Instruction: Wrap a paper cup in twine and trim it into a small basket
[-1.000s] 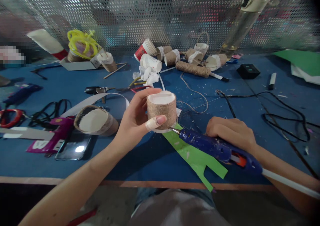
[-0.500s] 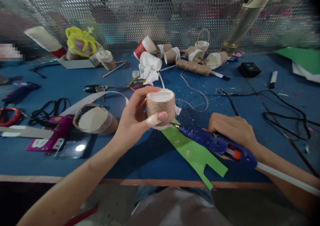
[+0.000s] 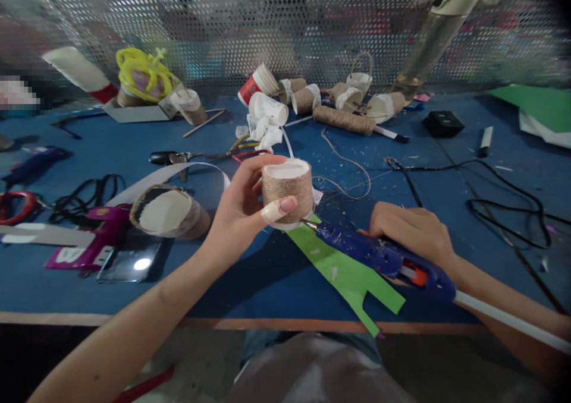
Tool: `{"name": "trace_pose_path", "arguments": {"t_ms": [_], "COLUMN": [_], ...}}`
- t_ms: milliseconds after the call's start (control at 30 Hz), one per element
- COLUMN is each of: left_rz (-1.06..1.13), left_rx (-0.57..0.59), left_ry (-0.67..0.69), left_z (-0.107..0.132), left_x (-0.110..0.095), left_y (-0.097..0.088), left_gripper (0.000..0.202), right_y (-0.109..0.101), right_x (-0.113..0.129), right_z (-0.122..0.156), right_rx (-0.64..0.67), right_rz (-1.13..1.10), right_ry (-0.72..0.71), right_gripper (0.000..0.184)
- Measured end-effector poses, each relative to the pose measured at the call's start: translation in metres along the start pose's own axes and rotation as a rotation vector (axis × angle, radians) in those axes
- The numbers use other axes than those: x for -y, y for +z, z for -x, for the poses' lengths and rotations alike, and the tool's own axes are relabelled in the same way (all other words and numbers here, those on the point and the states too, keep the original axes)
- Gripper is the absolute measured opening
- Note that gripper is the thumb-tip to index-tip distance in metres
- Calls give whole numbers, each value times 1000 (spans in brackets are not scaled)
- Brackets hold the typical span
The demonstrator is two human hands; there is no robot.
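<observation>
A paper cup [image 3: 292,188] wrapped in brown twine, its white end facing up, sits in the grip of my left hand [image 3: 243,204]. The thumb, with a bandage around it, presses on the cup's near side. My right hand [image 3: 413,236] is closed around a blue hot glue gun [image 3: 375,251] with a white glue stick out of its back. The gun's metal nozzle meets the lower right edge of the cup; whether glue is coming out cannot be seen. Beneath them lies a green paper strip [image 3: 341,266] with a notched end.
To the left are a twine-wrapped cup [image 3: 172,213], a phone [image 3: 129,260] and a second glue gun [image 3: 38,162]. Several cups and a twine roll [image 3: 343,120] lie at the back by the mesh screen [image 3: 267,28]. A black cord [image 3: 504,207] runs along the right.
The glue gun and my right hand have shifted slightly left, moving the nozzle a little along the cup's lower edge. My left hand still holds the cup in nearly the same place.
</observation>
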State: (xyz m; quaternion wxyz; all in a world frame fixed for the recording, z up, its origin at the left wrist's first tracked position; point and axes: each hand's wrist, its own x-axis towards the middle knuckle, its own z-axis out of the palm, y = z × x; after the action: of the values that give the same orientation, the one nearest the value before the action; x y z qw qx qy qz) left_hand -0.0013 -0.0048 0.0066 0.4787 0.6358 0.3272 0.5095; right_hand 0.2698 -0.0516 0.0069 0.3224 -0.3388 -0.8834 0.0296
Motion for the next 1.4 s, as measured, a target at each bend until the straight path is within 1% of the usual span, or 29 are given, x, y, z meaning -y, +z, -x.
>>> {"name": "trace_pose_path", "arguments": {"t_ms": [133, 267, 433, 600, 733, 867, 1033, 1233, 1400], "left_rz": [2, 19, 52, 81, 88, 120, 149, 138, 157], "left_rx": [5, -18, -22, 7, -9, 3, 10, 38, 38], "left_ry": [-8, -14, -42, -41, -68, -84, -88, -108, -124], "left_z": [0, 0, 1, 2, 2, 1, 0, 0, 0], "left_x": [1, 0, -1, 0, 0, 2, 3, 2, 4], "left_y": [-3, -3, 1, 2, 1, -3, -4, -2, -4], "left_gripper": [45, 45, 43, 44, 45, 47, 45, 43, 47], "right_y": [-2, -1, -1, -1, -1, -1, -4, -1, -1], "right_x": [-2, -4, -3, 1, 1, -2, -3, 1, 2], "right_z": [0, 0, 1, 3, 1, -1, -1, -2, -2], "right_rx": [-12, -33, -41, 30, -27, -74, -57, -63, -65], "right_rz": [43, 73, 24, 52, 41, 89, 72, 52, 75], "right_ry": [0, 7, 0, 38, 34, 33, 39, 29, 33], "right_gripper": [23, 25, 23, 23, 24, 28, 26, 27, 28]}}
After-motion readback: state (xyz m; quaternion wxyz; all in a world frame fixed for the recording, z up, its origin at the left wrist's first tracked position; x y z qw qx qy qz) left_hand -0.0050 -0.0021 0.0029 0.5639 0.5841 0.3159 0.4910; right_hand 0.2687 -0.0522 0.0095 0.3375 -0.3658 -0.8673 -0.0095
